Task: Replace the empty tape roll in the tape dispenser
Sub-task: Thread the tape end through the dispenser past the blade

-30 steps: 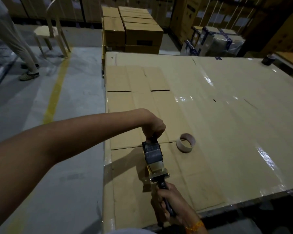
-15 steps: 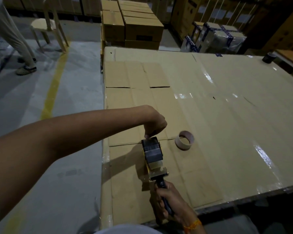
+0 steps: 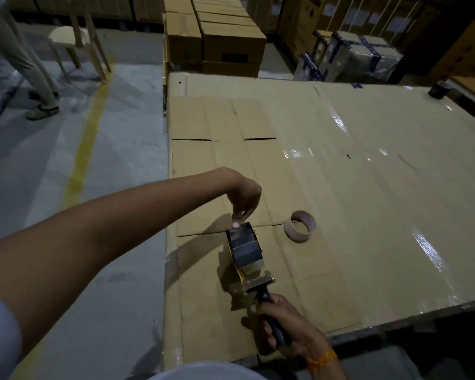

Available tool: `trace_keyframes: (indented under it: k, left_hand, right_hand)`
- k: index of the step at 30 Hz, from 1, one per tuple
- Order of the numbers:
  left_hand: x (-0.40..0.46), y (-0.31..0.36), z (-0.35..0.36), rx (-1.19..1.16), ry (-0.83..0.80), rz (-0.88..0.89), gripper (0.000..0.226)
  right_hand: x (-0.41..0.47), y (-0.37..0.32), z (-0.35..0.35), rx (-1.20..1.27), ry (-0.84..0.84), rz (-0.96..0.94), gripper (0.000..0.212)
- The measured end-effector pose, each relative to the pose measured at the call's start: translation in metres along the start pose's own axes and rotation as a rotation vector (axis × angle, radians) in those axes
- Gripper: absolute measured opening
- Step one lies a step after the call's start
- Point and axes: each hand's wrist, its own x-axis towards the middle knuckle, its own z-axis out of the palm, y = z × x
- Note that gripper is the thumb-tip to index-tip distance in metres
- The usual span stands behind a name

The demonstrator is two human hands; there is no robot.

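Observation:
A hand-held tape dispenser [image 3: 246, 256] with a yellow frame and a dark tape roll in it rests on the cardboard-covered table [image 3: 368, 201]. My right hand [image 3: 284, 325] grips its black handle near the table's front edge. My left hand [image 3: 244, 200] hovers over the dispenser's far end, fingertips pinched on the loose end of the tape there. An empty cardboard tape core [image 3: 300, 226] lies on the table just to the right of the dispenser, apart from both hands.
A dark tape roll [image 3: 439, 89] sits at the table's far right corner. Stacked cartons [image 3: 217, 37] stand behind the table, wrapped boxes [image 3: 351, 58] to their right. On the left floor are a yellow line [image 3: 85, 144], a plastic chair [image 3: 77, 42] and a person's legs [image 3: 25, 67].
My left hand has lifted slightly from the dispenser's far end, drawing the tape end up. The right hand keeps hold of the handle. The empty core has not moved.

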Motion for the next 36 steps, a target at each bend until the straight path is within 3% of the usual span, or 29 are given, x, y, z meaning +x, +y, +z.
trace_keyframes:
  k: [5, 8, 11, 14, 22, 31, 36]
  left_hand:
    - [0.006, -0.020, 0.012, -0.240, 0.015, 0.023, 0.026]
    - [0.008, -0.026, 0.017, -0.308, 0.027, 0.063, 0.019]
    - [0.009, -0.030, 0.019, -0.351, 0.010, 0.057, 0.027]
    - [0.008, -0.034, 0.018, -0.366, 0.007, 0.044, 0.033]
    - [0.007, -0.036, 0.011, -0.427, -0.043, 0.079, 0.033]
    - [0.003, -0.036, 0.012, -0.560, -0.085, 0.117, 0.029]
    - [0.003, -0.039, 0.017, -0.674, -0.080, 0.125, 0.026]
  right_hand:
    - [-0.004, -0.008, 0.009, -0.094, 0.127, -0.047, 0.053]
    - [0.000, -0.005, 0.009, -0.145, 0.279, -0.137, 0.047]
    - [0.001, -0.006, 0.012, -0.250, 0.373, -0.214, 0.054]
    - [0.001, -0.009, 0.017, -0.306, 0.463, -0.217, 0.035]
    - [-0.004, -0.014, 0.030, -0.186, 0.534, -0.105, 0.057]
    - [-0.007, -0.021, 0.041, -0.236, 0.572, -0.073, 0.089]
    - [-0.007, -0.022, 0.046, -0.243, 0.597, -0.055, 0.095]
